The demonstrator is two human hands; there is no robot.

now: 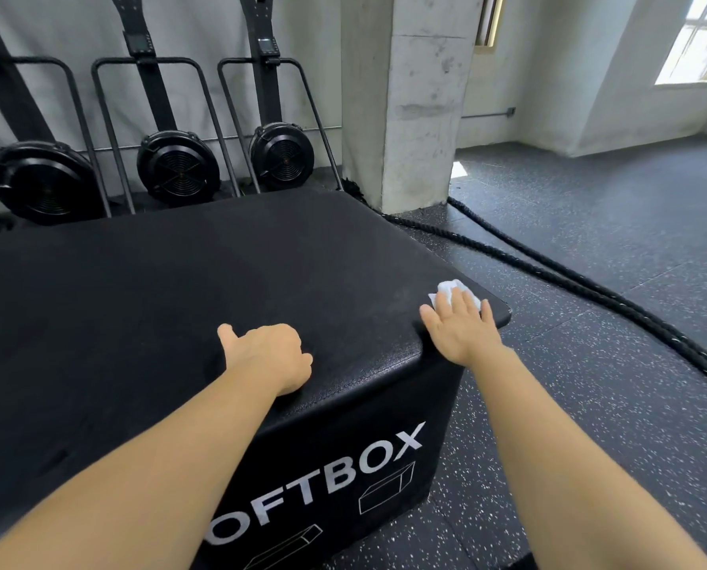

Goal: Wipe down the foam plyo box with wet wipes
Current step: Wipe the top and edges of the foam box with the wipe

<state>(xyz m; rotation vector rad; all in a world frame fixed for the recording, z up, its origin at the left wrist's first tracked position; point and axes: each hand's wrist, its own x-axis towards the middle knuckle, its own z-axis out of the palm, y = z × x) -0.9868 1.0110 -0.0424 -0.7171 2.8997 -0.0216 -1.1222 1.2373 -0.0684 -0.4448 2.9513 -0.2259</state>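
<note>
Plyo box [179, 302] lying long axis seemingly left-right, right hand [463, 329] pressing wipe [450, 289]

Speckled dark rubber floor [590, 224], concrete pillar [409, 96], three black fan machines [178, 166] along the wall, a bright window [701, 39].

We see daylight pouring from the window [699, 39] at two o'clock, blown out to white. The black box top [158, 290] swallows detail, perhaps faintly sheened. Wide-angle bending warps our edges; near forearms [158, 466] blur softly.
</note>
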